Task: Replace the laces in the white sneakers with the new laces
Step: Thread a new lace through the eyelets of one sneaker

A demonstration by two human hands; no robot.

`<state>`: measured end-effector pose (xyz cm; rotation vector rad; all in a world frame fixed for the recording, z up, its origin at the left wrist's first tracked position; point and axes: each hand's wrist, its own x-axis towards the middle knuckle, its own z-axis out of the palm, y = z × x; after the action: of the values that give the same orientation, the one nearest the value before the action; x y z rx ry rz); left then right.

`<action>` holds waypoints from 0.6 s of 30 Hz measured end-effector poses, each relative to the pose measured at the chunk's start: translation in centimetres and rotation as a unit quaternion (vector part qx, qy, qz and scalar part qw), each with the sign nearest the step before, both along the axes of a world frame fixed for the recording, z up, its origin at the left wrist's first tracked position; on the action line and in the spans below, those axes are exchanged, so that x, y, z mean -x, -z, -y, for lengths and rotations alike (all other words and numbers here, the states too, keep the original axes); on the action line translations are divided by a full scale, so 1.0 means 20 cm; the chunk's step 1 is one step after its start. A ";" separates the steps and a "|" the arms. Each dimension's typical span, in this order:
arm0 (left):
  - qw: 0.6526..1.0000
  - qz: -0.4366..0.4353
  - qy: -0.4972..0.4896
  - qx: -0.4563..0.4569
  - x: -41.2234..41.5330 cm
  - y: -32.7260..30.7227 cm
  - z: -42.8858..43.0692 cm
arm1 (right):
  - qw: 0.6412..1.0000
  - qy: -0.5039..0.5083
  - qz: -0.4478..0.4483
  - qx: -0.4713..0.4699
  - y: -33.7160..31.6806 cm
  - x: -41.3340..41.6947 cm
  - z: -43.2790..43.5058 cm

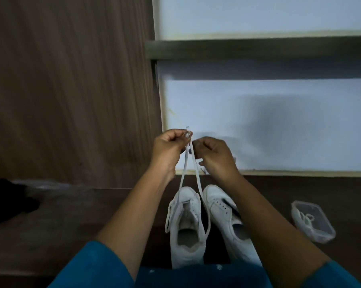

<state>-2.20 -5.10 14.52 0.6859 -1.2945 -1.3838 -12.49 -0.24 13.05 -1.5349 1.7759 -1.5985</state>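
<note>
Teal sleeves, white sneakers, flat white lace aloft

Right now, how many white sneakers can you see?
2. The left sneaker sits bottom centre, a lace rising from it; the right sneaker lies close beside it. No others show.

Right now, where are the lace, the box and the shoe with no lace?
lace [196, 169]: head view, on one taut strand.
box [323, 227]: head view, on its bare bottom.
unlaced shoe [214, 194]: head view, on the toe.
</note>
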 end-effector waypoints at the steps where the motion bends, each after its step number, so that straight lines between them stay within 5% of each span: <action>1: 1.000 -0.015 0.008 -0.020 0.01 0.07 0.03 | 0.999 0.010 -0.023 -0.026 0.08 0.03 0.03; 5: 0.997 -0.015 0.029 -0.065 0.04 0.29 0.13 | 0.965 0.017 -0.188 -0.181 0.38 0.11 0.09; 7: 0.997 0.039 0.025 -0.054 0.05 0.41 0.19 | 0.953 0.040 -0.201 -0.224 0.50 0.13 0.12; 14: 0.954 0.291 0.064 0.021 0.08 0.70 0.31 | 0.903 0.028 -0.317 -0.290 0.71 0.14 0.25; 18: 0.961 0.268 0.064 -0.011 0.09 0.70 0.32 | 0.884 0.031 -0.360 -0.295 0.72 0.13 0.28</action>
<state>-4.03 -11.56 0.50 1.0548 -1.7736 -1.3656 -15.01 -5.77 -1.29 -1.8566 2.3786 -0.3706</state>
